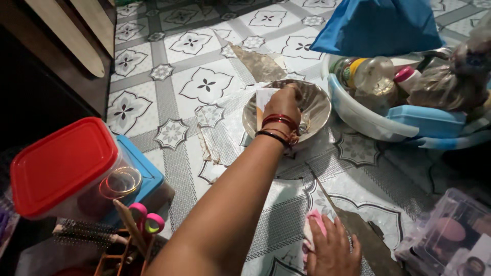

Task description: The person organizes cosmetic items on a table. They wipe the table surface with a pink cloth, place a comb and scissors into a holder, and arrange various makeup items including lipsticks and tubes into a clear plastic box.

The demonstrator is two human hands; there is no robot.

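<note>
My left hand (283,104) reaches across the patterned floor into a shiny steel bowl (319,105). Its fingers are closed on a small white and orange packet (263,100) at the bowl's left inner side. Red and black bangles sit on that wrist. My right hand (332,250) lies flat near the bottom edge, fingers spread, resting on a pink cloth (313,225). A thin stick or blade (321,193) lies on the floor between the bowl and the right hand.
A white tub (358,115) of bottles, bags and a blue box stands to the right, under a blue bag (378,25). A red-lidded container (61,163), a blue lid, combs and pink-handled scissors (148,220) crowd the lower left. A clear makeup case (450,235) sits at the lower right.
</note>
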